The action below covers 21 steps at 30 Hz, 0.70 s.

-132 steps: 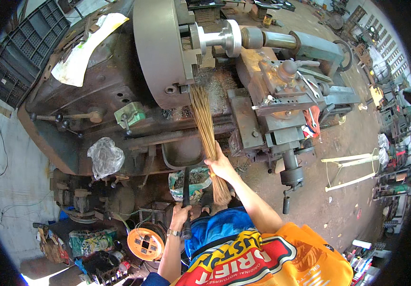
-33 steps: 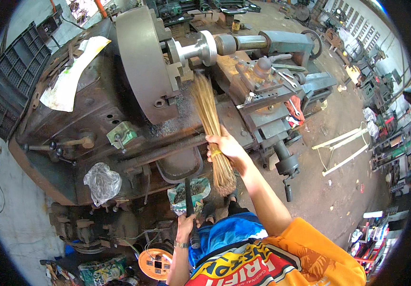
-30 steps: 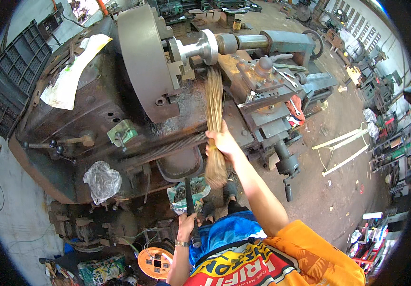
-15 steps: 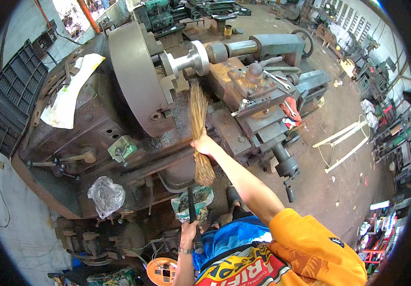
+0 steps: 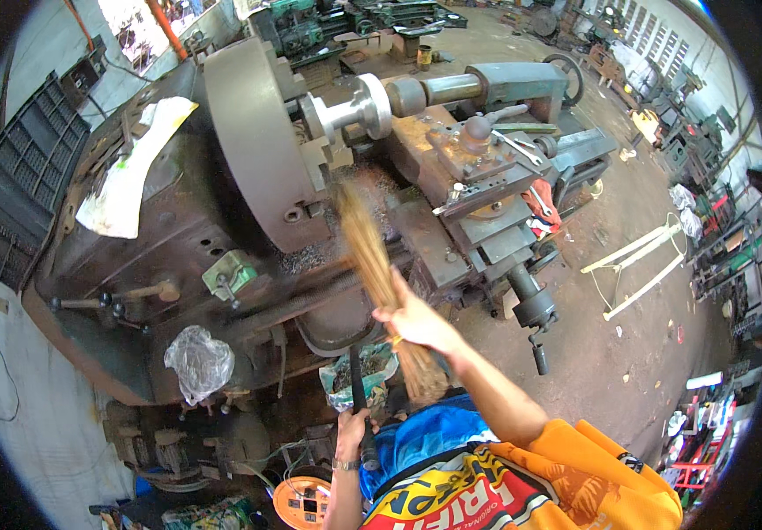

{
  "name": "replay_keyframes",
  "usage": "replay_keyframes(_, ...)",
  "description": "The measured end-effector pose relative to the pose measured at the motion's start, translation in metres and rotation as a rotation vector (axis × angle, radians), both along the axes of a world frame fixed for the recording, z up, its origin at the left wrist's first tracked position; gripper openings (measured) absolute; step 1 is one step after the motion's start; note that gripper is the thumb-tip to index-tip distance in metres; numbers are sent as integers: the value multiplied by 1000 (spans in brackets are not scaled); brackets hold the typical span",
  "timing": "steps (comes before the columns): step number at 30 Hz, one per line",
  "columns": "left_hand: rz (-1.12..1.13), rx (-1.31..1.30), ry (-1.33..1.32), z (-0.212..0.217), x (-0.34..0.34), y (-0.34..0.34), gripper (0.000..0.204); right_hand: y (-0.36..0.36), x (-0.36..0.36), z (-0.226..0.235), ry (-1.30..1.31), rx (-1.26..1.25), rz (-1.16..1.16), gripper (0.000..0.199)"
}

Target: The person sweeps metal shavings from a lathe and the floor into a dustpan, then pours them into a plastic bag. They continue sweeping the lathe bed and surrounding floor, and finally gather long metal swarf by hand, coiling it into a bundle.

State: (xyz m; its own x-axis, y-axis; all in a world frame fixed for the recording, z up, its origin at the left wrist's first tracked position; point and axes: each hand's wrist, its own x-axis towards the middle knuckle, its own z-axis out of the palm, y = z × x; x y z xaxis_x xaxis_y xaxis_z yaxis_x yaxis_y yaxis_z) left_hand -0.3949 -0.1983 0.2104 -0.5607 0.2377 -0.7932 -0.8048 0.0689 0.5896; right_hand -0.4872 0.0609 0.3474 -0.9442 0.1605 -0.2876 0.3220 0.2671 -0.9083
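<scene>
Gripping broom [image 5: 372,256] mid-frame, right hand [image 5: 416,322] is clamped on it; bristles run up-left to lathe bed [image 5: 310,258]. Left hand [image 5: 354,433], lower centre, probably closed around dustpan [image 5: 356,375] handle.

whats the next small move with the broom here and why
Probably a short sweep toward the body: the right hand holds the straw broom with its tip at the metal chips on the lathe bed, and the left hand holds a dustpan just below the edge.
</scene>
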Motion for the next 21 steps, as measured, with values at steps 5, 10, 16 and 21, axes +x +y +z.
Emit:
replay_keyframes(5, -9, 88, 67, -13, 6, 5, 9, 47, -32, 41, -265, 518, -13, 87)
replay_keyframes(10, 86, 124, 5, -16, 10, 7, 11, 56, -67, 50, -258, 754, 307, 86)
replay_keyframes(16, 96, 77, 63, -6, 20, 8, 11, 43, -50, 56, -391, 725, 19, 91)
replay_keyframes(21, 103, 104, 36, -9, 13, 4, 20, 10, -37, 46, -276, 591, 126, 89)
